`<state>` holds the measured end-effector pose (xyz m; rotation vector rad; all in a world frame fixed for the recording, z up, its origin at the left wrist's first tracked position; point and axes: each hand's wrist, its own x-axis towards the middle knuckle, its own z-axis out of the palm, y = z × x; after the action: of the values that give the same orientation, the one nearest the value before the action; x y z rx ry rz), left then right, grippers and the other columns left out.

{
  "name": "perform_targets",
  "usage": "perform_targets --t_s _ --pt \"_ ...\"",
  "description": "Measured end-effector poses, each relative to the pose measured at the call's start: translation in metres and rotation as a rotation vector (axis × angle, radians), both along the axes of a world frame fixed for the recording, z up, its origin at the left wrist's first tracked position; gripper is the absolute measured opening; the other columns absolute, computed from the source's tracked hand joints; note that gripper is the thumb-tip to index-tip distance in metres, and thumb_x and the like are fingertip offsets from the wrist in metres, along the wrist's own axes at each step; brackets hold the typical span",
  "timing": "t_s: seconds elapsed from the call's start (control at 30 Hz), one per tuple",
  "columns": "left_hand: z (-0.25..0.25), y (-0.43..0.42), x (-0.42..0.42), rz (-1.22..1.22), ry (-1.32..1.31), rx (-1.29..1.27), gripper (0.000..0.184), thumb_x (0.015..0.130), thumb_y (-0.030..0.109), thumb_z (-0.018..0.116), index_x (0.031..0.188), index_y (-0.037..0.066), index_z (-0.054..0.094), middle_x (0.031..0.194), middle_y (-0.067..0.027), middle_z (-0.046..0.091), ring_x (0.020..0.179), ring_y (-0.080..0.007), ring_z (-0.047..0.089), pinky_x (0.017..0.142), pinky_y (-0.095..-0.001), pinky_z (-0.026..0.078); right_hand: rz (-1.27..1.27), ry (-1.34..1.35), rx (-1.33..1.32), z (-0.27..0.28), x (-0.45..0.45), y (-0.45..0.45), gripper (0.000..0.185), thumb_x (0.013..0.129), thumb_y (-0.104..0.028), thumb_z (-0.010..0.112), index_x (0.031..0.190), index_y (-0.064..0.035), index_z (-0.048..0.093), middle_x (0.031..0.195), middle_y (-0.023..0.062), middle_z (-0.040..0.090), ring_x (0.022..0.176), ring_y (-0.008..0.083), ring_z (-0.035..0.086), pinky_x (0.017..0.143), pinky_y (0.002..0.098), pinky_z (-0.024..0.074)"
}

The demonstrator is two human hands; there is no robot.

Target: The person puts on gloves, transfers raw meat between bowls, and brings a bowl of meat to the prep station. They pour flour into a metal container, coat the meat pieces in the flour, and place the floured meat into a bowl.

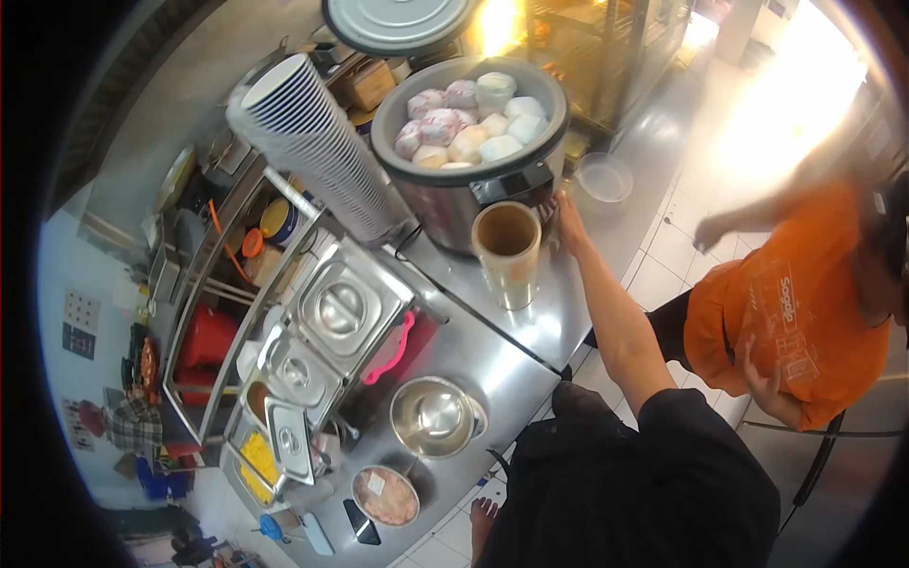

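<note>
My right hand [561, 220] is at the lower right side of a large round cooker [445, 204], by its black front panel; what its fingers hold, if anything, is hidden. The open cooker is filled with wrapped round items [473, 123], some white, some with red print. A tall brown cylindrical container [508, 270] stands upright just in front, close to that hand. My left hand [484, 512] hangs low beside the counter edge, partly hidden by my dark clothing, its fingers slightly curled and touching no visible object.
Stacked cups [312, 142] lean left of the cooker. Lidded steel pans [341, 298], a metal bowl [431, 417] and a bowl of pinkish food [385, 495] sit on the steel counter [502, 369]. A clear plastic bowl [604, 178] is beyond my right hand. A person in orange [776, 303] stands at right.
</note>
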<state>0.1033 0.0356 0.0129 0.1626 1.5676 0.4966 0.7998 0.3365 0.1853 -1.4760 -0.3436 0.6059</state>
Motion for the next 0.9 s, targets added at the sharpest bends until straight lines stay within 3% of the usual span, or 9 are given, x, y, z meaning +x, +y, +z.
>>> perform_targets --t_s 0.1,0.23,0.4,0.6,0.63,0.7,0.8,0.87,0.9 --pt "0.012 0.017 0.016 -0.081 0.053 -0.024 0.027 0.098 0.03 0.055 0.114 0.009 0.06 0.117 -0.0141 0.062 0.111 -0.0333 0.058 0.095 -0.0472 0.048 -0.133 -0.138 -0.186 -0.043 0.034 0.011 0.055 0.104 -0.051 0.036 0.116 -0.0028 0.061 0.119 0.0138 0.064 0.11 0.026 0.058 0.093 0.0381 0.0436" --pt "0.029 0.033 0.068 -0.223 0.147 -0.064 0.027 0.098 0.03 0.054 0.114 0.009 0.06 0.115 -0.0137 0.063 0.11 -0.0323 0.059 0.093 -0.0467 0.048 -0.215 -0.354 -0.142 -0.028 0.033 0.004 0.042 0.101 -0.038 0.051 0.096 0.0027 0.061 0.092 0.0182 0.063 0.079 0.0289 0.06 0.074 0.0389 0.0471" --pt "0.052 0.058 0.156 -0.425 0.261 -0.132 0.028 0.098 0.03 0.054 0.114 0.009 0.06 0.114 -0.0132 0.063 0.108 -0.031 0.06 0.092 -0.0461 0.049 -0.206 -0.344 -0.023 -0.058 0.045 0.003 0.027 0.099 -0.027 0.058 0.1 -0.0005 0.062 0.092 0.0151 0.06 0.084 0.0266 0.06 0.075 0.0368 0.0482" --pt "0.08 0.086 0.23 -0.595 0.364 -0.177 0.028 0.098 0.03 0.053 0.114 0.008 0.061 0.112 -0.0127 0.064 0.105 -0.0294 0.061 0.09 -0.0453 0.05 -0.226 -0.206 0.171 0.04 0.135 0.057 0.022 0.1 -0.018 0.054 0.102 0.0011 0.064 0.082 0.0103 0.065 0.078 0.0139 0.061 0.071 0.0291 0.0484" --pt "0.085 0.088 0.234 -0.61 0.375 -0.18 0.028 0.098 0.03 0.053 0.114 0.008 0.061 0.112 -0.0126 0.064 0.105 -0.0292 0.061 0.09 -0.0452 0.05 -0.139 -0.3 0.145 0.059 0.168 0.082 0.027 0.101 -0.022 0.052 0.107 0.0016 0.064 0.081 0.0121 0.066 0.079 0.0163 0.065 0.073 0.0288 0.0494" --pt "0.093 0.091 0.239 -0.627 0.39 -0.182 0.028 0.098 0.029 0.053 0.114 0.008 0.061 0.111 -0.0124 0.065 0.104 -0.0287 0.062 0.089 -0.0449 0.05 0.032 -0.618 0.17 0.036 0.236 0.163 0.026 0.095 -0.018 0.053 0.108 0.0012 0.065 0.099 0.0212 0.07 0.09 0.038 0.067 0.08 0.0408 0.052" --pt "0.098 0.088 0.24 -0.618 0.396 -0.185 0.028 0.098 0.029 0.053 0.114 0.008 0.061 0.11 -0.0122 0.065 0.103 -0.0279 0.062 0.088 -0.0446 0.051 0.534 -0.934 -0.503 -0.02 0.279 0.243 0.025 0.089 -0.008 0.05 0.103 -0.002 0.069 0.106 0.0226 0.068 0.096 0.0409 0.066 0.087 0.047 0.052" --pt "0.103 0.079 0.235 -0.606 0.405 -0.188 0.028 0.098 0.029 0.053 0.114 0.008 0.061 0.109 -0.012 0.065 0.102 -0.0274 0.062 0.087 -0.0443 0.051 0.517 -1.355 -0.62 -0.056 0.274 0.248 0.027 0.086 -0.007 0.051 0.107 -0.0054 0.068 0.112 0.0229 0.067 0.1 0.0423 0.064 0.087 0.049 0.0517" --pt "0.103 0.073 0.228 -0.6 0.405 -0.187 0.028 0.098 0.029 0.053 0.114 0.008 0.062 0.109 -0.0119 0.066 0.102 -0.0272 0.063 0.087 -0.0442 0.051 0.5 -1.311 -0.548 -0.05 0.273 0.244 0.028 0.086 -0.008 0.053 0.111 -0.0058 0.067 0.113 0.0233 0.066 0.101 0.0426 0.064 0.087 0.0489 0.0518"
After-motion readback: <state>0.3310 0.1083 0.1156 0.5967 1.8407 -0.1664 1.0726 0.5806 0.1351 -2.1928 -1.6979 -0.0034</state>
